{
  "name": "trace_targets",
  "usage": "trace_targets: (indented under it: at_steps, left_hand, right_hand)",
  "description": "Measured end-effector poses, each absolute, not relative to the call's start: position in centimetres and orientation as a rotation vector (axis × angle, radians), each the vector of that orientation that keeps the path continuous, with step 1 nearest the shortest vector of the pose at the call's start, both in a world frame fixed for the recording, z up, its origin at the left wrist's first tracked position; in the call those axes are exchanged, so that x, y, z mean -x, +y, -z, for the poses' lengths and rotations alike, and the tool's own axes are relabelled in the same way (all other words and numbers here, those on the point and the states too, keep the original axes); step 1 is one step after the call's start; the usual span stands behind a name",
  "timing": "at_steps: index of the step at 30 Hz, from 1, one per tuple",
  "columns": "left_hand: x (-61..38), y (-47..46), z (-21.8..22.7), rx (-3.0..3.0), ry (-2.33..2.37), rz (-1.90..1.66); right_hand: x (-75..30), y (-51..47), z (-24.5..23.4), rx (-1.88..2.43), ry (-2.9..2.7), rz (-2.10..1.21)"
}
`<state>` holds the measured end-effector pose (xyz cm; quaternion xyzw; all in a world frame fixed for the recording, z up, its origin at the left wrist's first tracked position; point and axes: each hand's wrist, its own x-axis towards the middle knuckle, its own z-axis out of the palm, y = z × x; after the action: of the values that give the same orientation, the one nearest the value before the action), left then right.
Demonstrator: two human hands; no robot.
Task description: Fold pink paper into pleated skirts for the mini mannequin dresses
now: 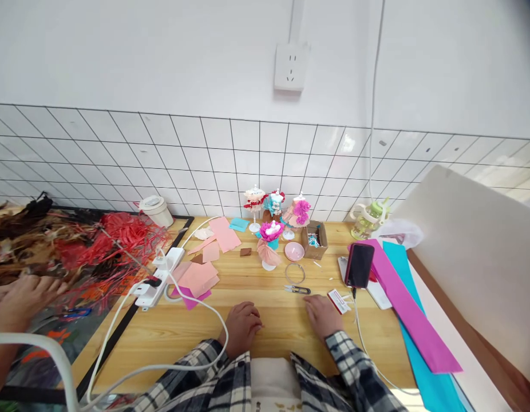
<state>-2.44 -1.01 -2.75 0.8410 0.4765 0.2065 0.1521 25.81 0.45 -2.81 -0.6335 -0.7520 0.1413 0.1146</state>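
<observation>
My left hand (243, 329) rests on the wooden table with its fingers curled together and nothing visible in them. Palm down, my right hand (324, 316) lies with loosely bent fingers just below black-handled thread snips (298, 289), holding nothing. A small red-and-white box (338, 301) is beside that hand. Beyond the snips lie a ring of wire (295, 273) and a pink dish (294, 251). Several small white dress-form stands wear crepe-paper dresses; the nearest dress form (270, 246) has a peach skirt and a magenta top. Pink paper pieces (200, 278) lie left of it.
A white power strip (159, 280) with loose cables crosses the left side. Another person's hand (31, 294) is by red raffia strands (119, 234). A phone (359, 265), magenta paper (415, 309), a small cardboard box (315, 247) and a green bottle (368, 220) stand or lie right.
</observation>
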Motion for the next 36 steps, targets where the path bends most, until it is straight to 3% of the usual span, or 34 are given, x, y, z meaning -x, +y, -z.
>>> trace_targets:
  at_steps: [8, 21, 27, 36]
  left_hand:
    - [2.2, -1.1, 2.7, -2.36, 1.327, -0.621]
    - [2.5, -1.3, 2.7, -2.263, 1.313, -0.759]
    - [7.4, 2.5, 2.4, -1.766, 1.94, -1.119]
    - [6.1, 0.2, 3.4, -1.766, 1.84, -0.985]
  right_hand:
    - [-34.2, 2.9, 3.1, 2.406, -1.98, -0.312]
    - [-33.6, 3.6, 4.7, 2.498, -2.062, -0.345]
    - [-33.2, 3.7, 5.3, 2.502, -2.096, -0.28]
    - [-33.1, 3.4, 4.2, 2.538, -2.053, -0.256]
